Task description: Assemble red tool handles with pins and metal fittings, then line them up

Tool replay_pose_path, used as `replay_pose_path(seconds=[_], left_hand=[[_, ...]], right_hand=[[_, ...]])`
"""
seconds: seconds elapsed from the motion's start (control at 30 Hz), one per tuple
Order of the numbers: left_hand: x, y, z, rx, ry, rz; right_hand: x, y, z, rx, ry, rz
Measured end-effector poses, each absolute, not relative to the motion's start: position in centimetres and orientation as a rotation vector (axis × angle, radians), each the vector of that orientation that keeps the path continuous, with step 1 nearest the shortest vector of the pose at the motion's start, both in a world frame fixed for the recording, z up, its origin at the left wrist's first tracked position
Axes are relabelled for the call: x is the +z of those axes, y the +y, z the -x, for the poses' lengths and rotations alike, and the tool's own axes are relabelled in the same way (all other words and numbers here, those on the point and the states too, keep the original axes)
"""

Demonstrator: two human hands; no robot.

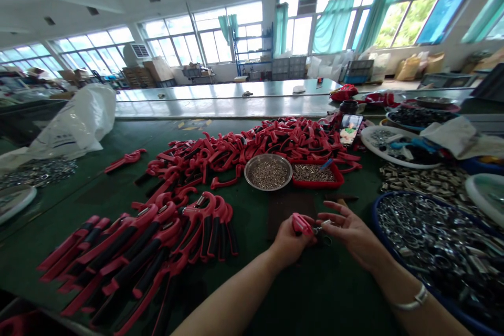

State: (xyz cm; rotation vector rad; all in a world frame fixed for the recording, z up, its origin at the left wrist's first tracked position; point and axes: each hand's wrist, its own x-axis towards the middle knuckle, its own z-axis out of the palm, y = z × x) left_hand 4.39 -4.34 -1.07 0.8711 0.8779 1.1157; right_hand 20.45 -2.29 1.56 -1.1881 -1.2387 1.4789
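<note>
My left hand (293, 241) is closed around a red plier-like handle piece (302, 224), its end pointing up toward the bench. Close beside it, my right hand (354, 233) pinches a small silvery metal part (326, 223) at thumb and fingertips, its other fingers spread. Between the hands a bit of dark metal shows, too small to make out. Beyond them stand a round metal bowl (252, 181) of small brass-coloured pieces and a red tray (338, 181) of small metal pins. To the left lie red-and-black handled tools (149, 241) in overlapping rows.
A large heap of red handle pieces (275, 139) covers the bench's middle. At right, a blue-rimmed basin (376, 220) holds shiny metal parts, near loose metal pieces (425, 184) and a white tray (366, 142). A phone (350, 130) leans behind the heap; a plastic bag (79, 121) lies left.
</note>
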Motion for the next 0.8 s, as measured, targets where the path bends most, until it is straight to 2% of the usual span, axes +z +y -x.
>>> replay_pose_path(seconds=[0.17,0.37,0.8], left_hand=[[-0.9,-4.4,-4.3,1.091,0.819,-0.759],[-1.0,-4.4,-3.4,0.81,0.708,-0.471],[-1.2,-4.8,-3.7,0.731,0.633,-0.399]], right_hand=[[1.9,-3.2,-19.2,1.088,-1.416,1.139],[4.2,-3.5,-18.7,1.225,-1.4,1.053],[4.2,-4.0,-17.2,1.144,-1.554,1.062]])
